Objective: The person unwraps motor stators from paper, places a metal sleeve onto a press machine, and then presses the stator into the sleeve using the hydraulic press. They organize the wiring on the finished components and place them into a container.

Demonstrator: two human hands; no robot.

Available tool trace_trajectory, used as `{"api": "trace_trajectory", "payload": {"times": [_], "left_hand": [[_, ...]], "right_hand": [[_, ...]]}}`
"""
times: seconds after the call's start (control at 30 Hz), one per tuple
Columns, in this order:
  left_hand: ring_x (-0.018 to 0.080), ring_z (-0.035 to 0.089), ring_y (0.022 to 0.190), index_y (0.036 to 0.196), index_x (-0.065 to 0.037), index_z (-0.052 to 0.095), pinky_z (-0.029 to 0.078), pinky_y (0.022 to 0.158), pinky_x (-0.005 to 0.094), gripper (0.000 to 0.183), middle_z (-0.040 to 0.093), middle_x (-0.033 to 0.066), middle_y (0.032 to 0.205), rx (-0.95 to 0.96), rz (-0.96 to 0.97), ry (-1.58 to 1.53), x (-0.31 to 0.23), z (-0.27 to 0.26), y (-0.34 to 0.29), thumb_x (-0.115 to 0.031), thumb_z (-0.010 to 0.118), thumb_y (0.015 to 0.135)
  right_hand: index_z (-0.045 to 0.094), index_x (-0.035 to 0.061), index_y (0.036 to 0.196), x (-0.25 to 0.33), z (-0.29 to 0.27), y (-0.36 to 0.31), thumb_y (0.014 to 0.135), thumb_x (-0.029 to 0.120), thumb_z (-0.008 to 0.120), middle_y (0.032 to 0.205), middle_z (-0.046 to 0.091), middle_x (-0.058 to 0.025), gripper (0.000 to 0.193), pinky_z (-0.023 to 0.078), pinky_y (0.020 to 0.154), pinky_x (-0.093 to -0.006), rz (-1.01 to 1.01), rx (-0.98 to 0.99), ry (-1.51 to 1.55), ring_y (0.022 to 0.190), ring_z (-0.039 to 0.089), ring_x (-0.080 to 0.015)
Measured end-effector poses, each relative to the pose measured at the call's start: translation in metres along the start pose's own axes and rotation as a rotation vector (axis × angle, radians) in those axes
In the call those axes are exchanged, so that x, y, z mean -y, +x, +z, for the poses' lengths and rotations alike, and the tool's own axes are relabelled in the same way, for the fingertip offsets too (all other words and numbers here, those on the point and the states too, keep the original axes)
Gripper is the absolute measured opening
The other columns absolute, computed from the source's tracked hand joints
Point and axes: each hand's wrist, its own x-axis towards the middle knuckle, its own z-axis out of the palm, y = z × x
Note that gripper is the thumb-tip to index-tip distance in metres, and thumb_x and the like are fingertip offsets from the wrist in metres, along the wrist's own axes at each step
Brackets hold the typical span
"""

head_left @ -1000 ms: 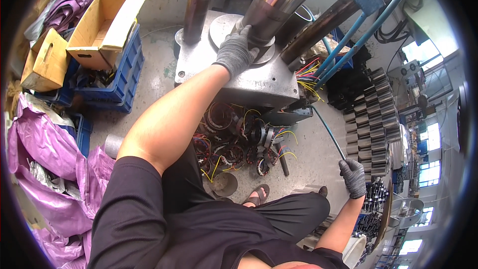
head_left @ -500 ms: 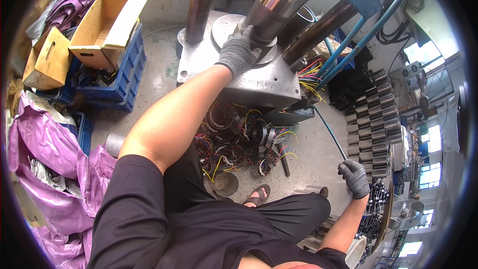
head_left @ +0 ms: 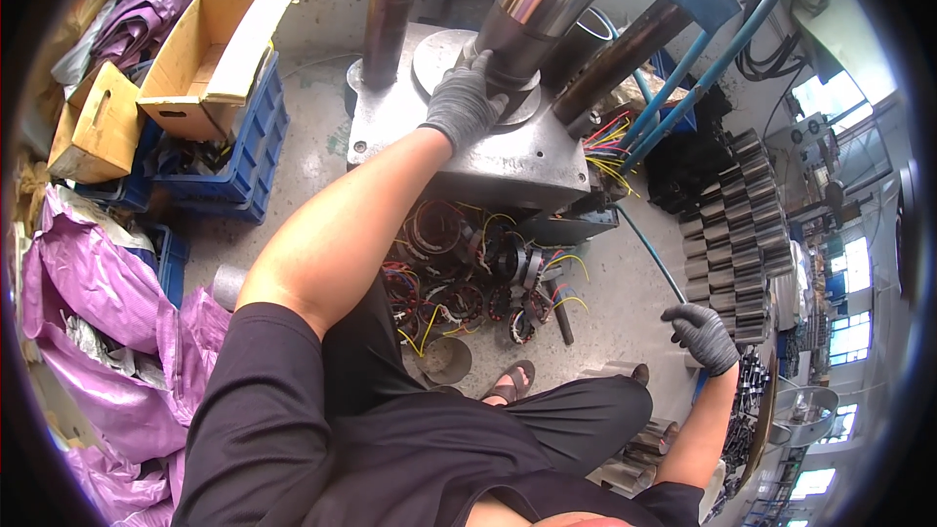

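My left hand (head_left: 463,105), in a grey glove, has its fingers and thumb against the lower end of a metal cylinder (head_left: 517,39) that stands on a round plate (head_left: 431,54) on the press's steel bed (head_left: 395,137). The fingers' far sides are hidden. Out to the right, my gloved right hand (head_left: 705,340) is at the outer end of a long thin lever (head_left: 651,252) that rises from beside the press. Its fingers reach across the lever, partly curled, the index straighter. Several wound copper stators (head_left: 434,229) with coloured leads lie on the floor below the bed.
Rows of stacked metal cylinders (head_left: 732,244) stand at right. Thick blue hoses (head_left: 722,73) and a dark steel column (head_left: 390,15) flank the ram. At left are blue crates (head_left: 256,151), an open cardboard box (head_left: 200,63) and purple sacking (head_left: 93,283). A round can (head_left: 446,359) sits near my foot.
My right hand has shifted slightly right with the lever's end, and its fingers look a little straighter. The left hand stays against the cylinder.
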Motion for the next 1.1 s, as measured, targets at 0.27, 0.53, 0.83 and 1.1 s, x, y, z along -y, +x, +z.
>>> {"api": "trace_trajectory", "payload": {"times": [0.27,0.53,0.83,1.1], "left_hand": [[0.0402,0.054,0.133,0.155,-0.004,0.039,0.042,0.117,0.0439,0.079,0.056,0.0239,0.144,-0.001,0.009,0.004,-0.004,-0.003,-0.002,-0.025,0.075,0.088],[0.0404,0.054,0.132,0.155,-0.003,0.039,0.043,0.116,0.0440,0.079,0.056,0.0247,0.143,-0.029,0.035,0.007,0.000,-0.001,-0.002,-0.025,0.075,0.088],[0.0412,0.056,0.130,0.154,-0.003,0.040,0.043,0.116,0.0445,0.078,0.058,0.0253,0.140,-0.034,0.040,-0.011,0.001,-0.001,-0.002,-0.024,0.075,0.088],[0.0387,0.053,0.133,0.155,-0.004,0.039,0.043,0.115,0.0449,0.080,0.054,0.0214,0.146,-0.026,0.050,0.018,0.001,-0.001,-0.002,-0.031,0.073,0.088]], "right_hand": [[0.072,0.0034,0.122,0.008,-0.002,-0.001,0.096,0.009,0.061,0.096,0.072,-0.0045,0.029,0.054,0.067,-0.0288,0.037,0.061,-0.042,0.076,0.067,-0.0127],[0.073,0.0034,0.119,0.014,-0.001,-0.004,0.097,0.010,0.063,0.098,0.073,-0.0042,0.025,0.055,0.066,-0.0292,-0.006,-0.103,0.109,0.075,0.068,-0.0126],[0.070,0.0053,0.126,0.007,-0.004,-0.004,0.098,0.010,0.062,0.104,0.074,-0.0033,0.030,0.056,0.063,-0.0290,-0.013,-0.109,0.106,0.074,0.069,-0.0129],[0.069,0.0050,0.128,0.005,-0.005,-0.002,0.099,0.010,0.061,0.112,0.074,-0.0042,0.030,0.055,0.064,-0.0284,-0.046,-0.139,0.161,0.076,0.069,-0.0134]]}}
